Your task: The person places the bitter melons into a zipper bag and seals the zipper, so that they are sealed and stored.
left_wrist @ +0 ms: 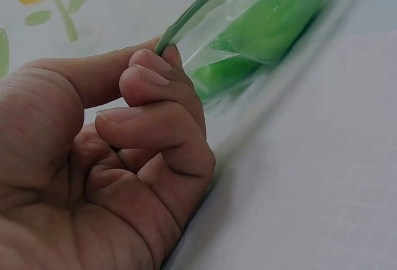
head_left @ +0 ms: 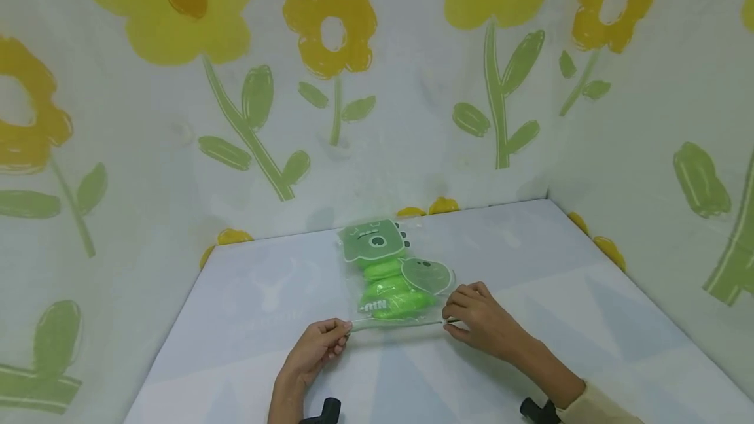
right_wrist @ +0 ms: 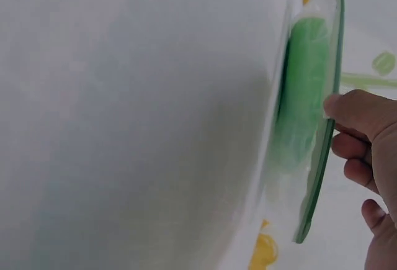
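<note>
A clear zip bag printed with green cartoon monster shapes lies on the table, its top edge toward me. Bright green soft-looking contents show through the plastic; what they are I cannot tell. My left hand pinches the left end of the bag's green zip strip between thumb and index finger, the other fingers curled below. Toward the strip's right side, my right hand pinches the strip with thumb and fingertips. In the right wrist view, part of the strip extends past the right hand.
The pale table carries faint triangle patterns. Walls with yellow flowers and green leaves printed on them stand behind it and at both sides. Dark wrist-mounted devices show at the bottom edge.
</note>
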A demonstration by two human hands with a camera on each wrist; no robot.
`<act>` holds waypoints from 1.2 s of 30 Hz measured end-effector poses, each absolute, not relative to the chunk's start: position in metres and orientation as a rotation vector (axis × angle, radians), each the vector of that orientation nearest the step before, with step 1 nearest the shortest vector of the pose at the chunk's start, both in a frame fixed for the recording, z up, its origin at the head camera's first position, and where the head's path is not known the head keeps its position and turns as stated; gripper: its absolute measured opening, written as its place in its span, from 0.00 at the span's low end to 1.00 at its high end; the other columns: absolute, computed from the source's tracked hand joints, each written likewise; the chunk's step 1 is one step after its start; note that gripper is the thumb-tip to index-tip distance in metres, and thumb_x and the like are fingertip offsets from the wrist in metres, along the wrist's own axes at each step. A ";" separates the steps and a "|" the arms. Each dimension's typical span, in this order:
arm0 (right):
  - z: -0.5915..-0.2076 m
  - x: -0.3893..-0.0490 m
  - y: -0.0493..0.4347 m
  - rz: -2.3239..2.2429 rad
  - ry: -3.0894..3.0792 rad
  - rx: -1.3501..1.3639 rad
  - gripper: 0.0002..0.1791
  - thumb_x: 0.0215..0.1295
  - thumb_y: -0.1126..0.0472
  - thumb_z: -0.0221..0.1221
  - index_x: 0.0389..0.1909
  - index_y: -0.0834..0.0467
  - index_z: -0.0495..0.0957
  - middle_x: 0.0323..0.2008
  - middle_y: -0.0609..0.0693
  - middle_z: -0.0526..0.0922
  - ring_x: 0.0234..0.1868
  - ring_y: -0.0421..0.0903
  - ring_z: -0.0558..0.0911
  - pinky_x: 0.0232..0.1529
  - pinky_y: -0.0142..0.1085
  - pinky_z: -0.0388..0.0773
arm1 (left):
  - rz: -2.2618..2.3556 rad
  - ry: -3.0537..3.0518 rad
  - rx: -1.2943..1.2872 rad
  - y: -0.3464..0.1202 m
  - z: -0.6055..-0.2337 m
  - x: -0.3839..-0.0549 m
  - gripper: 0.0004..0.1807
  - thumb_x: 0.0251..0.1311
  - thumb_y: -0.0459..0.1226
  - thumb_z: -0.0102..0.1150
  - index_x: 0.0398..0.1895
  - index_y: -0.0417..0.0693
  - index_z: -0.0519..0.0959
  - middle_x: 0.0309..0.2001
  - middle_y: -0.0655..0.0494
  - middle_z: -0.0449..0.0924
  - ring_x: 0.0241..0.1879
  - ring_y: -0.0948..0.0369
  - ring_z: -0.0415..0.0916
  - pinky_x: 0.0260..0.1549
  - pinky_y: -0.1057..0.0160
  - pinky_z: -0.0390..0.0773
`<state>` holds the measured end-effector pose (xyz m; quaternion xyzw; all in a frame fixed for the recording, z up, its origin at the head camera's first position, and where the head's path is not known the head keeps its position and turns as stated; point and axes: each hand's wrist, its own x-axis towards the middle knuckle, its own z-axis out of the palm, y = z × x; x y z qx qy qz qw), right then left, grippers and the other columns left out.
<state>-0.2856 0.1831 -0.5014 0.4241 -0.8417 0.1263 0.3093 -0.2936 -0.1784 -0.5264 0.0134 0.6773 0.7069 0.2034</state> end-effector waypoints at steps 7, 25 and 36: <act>-0.505 -0.283 0.183 0.276 -2.184 1.115 0.11 0.46 0.63 0.75 0.27 0.51 0.82 0.32 0.41 0.77 0.37 0.42 0.73 0.44 0.42 0.69 | 1.977 1.908 0.022 -0.176 -0.526 -0.294 0.14 0.65 0.42 0.65 0.35 0.38 0.80 0.25 0.58 0.74 0.23 0.66 0.67 0.19 0.72 0.67; -0.505 -0.282 0.205 0.291 -2.214 1.090 0.02 0.58 0.60 0.67 0.29 0.51 0.82 0.33 0.41 0.79 0.38 0.43 0.74 0.46 0.45 0.69 | 1.990 1.912 0.002 -0.177 -0.526 -0.294 0.14 0.64 0.43 0.66 0.35 0.38 0.81 0.24 0.59 0.74 0.23 0.67 0.67 0.19 0.72 0.68; -0.502 -0.281 0.214 0.282 -2.176 1.069 0.13 0.41 0.64 0.76 0.28 0.52 0.82 0.33 0.42 0.79 0.39 0.43 0.75 0.45 0.45 0.70 | 1.991 1.916 0.007 -0.177 -0.527 -0.294 0.14 0.64 0.43 0.65 0.36 0.39 0.81 0.24 0.59 0.75 0.23 0.67 0.68 0.19 0.72 0.68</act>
